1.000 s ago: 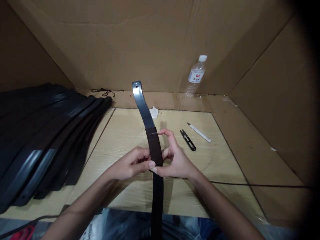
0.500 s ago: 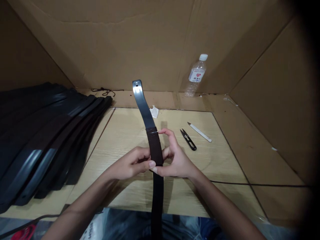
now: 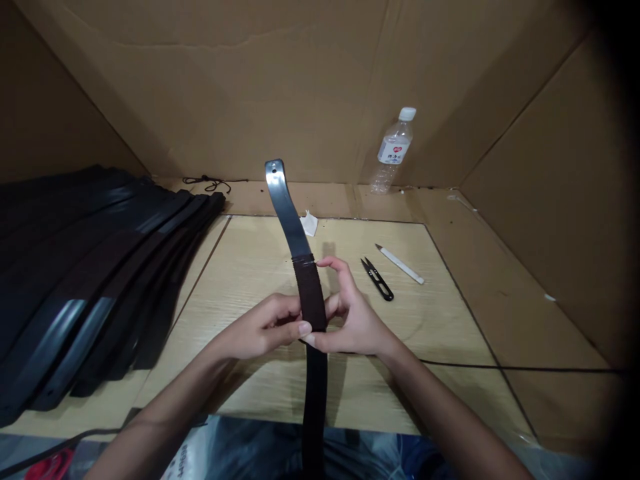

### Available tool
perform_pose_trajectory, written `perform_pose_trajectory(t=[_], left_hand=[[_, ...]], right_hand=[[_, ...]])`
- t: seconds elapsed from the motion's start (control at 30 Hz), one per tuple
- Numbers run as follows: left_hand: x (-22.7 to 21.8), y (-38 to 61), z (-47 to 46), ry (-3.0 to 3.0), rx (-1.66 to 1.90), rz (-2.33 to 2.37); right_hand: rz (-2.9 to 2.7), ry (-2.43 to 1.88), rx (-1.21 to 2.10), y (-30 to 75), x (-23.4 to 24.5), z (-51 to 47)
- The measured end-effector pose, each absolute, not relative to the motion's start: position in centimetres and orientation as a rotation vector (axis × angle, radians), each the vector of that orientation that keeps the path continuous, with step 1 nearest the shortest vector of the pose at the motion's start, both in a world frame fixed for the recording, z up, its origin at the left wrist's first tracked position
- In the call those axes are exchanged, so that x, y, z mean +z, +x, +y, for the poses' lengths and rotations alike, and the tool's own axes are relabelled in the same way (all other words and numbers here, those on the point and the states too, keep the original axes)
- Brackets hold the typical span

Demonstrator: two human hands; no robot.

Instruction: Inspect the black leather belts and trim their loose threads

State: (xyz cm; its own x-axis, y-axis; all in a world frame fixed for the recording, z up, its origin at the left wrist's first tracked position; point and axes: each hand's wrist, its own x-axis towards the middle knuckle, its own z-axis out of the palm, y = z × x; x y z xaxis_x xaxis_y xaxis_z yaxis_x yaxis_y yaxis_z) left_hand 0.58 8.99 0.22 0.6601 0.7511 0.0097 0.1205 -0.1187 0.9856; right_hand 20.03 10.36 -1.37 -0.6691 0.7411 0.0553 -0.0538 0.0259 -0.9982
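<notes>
A long, dark, curved strip (image 3: 290,213) with a hole at its top end stands tilted in front of me, its lower part running down to my lap. Dark brown wrapping (image 3: 310,287) covers its middle, with a thin shiny line across the upper edge. My left hand (image 3: 267,327) grips the strip from the left, thumb at the lower edge of the wrapping. On the other side my right hand (image 3: 350,320) also closes on it, thumb beside the left thumb. Its raised index finger touches the wrapping's upper right edge. Fingers behind the strip are hidden.
Similar dark strips (image 3: 100,267) lie piled at the left. Black thread snips (image 3: 377,279) and a white pencil-like tool (image 3: 400,264) lie on the right. A plastic bottle (image 3: 393,150) stands by the cardboard wall. A black cord (image 3: 500,367) runs off rightward.
</notes>
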Motion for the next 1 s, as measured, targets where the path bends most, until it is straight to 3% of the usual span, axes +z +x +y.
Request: perform_pose_trajectory(t=[1.0], left_hand=[[0.27,0.44,9.10,1.588,0.599,0.717]], right_hand=[[-1.712,-0.715,1.689,19.99,-0.94,10.20]])
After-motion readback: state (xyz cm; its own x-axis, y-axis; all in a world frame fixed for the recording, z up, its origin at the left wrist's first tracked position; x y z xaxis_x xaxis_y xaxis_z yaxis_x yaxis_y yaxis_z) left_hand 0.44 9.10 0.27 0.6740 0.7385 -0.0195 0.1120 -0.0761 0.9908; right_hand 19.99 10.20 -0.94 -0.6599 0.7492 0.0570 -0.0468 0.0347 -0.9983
